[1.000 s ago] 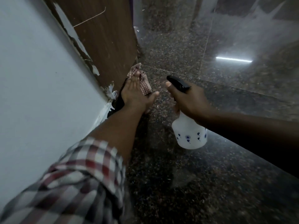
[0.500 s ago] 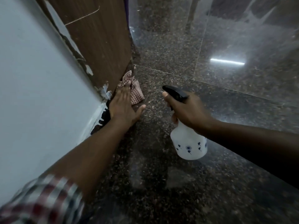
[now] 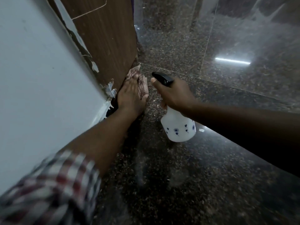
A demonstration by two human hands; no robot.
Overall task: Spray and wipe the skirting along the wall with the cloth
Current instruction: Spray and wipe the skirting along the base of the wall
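My left hand [image 3: 130, 93] lies flat on a red-checked cloth [image 3: 142, 87] and presses it against the foot of the brown wooden panel [image 3: 107, 38], where the dark skirting [image 3: 112, 109] meets the floor. Most of the cloth is hidden under the fingers. To the right, my right hand [image 3: 174, 95] grips the neck of a white spray bottle [image 3: 179, 129] with small blue flowers. Its black nozzle [image 3: 162, 77] points toward the cloth and the panel. The bottle is held just above the floor.
A pale painted wall [image 3: 40, 78] fills the left side, with chipped paint where it meets the panel. Dark polished granite floor [image 3: 194, 176] spreads right and ahead, with a bright light reflection [image 3: 233, 61]. A small white scrap [image 3: 201, 130] lies by the bottle.
My left hand has slid the cloth along the base of the panel, away from me. The right hand with the bottle has kept its place beside it.
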